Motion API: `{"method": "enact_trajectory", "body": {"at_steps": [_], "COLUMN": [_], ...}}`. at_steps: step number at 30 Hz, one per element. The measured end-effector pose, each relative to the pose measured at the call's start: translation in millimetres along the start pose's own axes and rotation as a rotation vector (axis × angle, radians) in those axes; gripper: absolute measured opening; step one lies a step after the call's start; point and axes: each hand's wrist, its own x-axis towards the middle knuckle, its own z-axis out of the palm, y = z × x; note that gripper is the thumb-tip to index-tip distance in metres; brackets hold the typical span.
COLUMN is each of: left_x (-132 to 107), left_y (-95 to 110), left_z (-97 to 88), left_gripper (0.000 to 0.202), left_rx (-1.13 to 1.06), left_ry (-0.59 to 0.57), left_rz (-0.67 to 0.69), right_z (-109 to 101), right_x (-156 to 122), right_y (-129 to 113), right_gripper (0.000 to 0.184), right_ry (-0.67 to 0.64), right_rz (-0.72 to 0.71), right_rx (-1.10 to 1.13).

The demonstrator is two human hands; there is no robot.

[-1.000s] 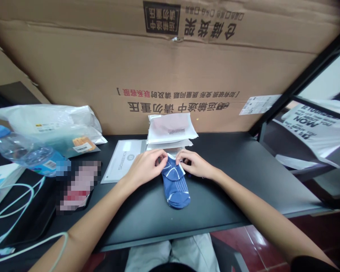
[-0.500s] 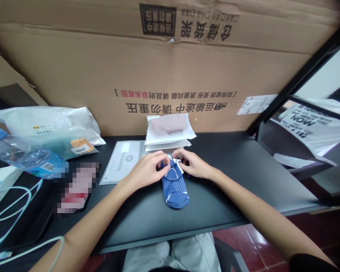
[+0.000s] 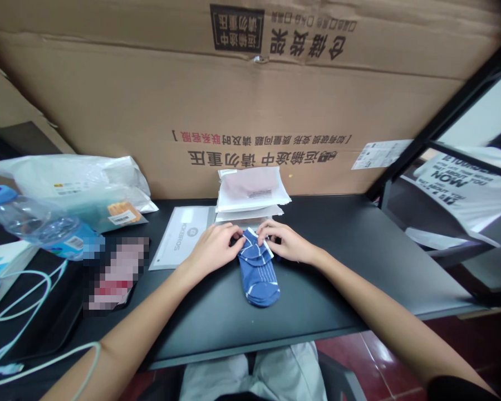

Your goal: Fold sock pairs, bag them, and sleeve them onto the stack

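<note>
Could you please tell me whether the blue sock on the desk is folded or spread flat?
Folded: the sock is doubled over at its top, with the white-edged fold between the left hand and right hand.

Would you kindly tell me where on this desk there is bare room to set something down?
The widest free patch is the black desk right of the paper stack, beyond the right forearm. A smaller one lies in front of the sock, between both forearms. The left end is crowded: bottle, mailer, a blurred item, cables.
</note>
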Motion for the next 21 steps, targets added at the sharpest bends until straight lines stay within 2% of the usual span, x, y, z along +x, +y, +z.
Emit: {"method": "enact_trajectory", "body": {"at_steps": [4,13,21], "left_x": [0.0,0.0,-1.9], "left_y": [0.6,1.2,1.7], "left_z": [3.8,0.9,0.9], "left_gripper": [0.015,0.009,0.009], "left_rx": [0.011,-0.022,-0.002], "left_ry": [0.024,0.076,0.073], "left_rz": [0.045,0.025,0.004], "right_z": [-0.1,2.0,0.8], "right_x": [0.2,-1.0,-1.3], "right_y": [-1.3,-1.1,0.2], "right_gripper": [0.018,0.020,0.024], "right_ry": [0.007,0.012,0.026], "right_rz": [0.005,0.055,-0.029], "right_rx": [0.003,-0.012,-0.094]}}
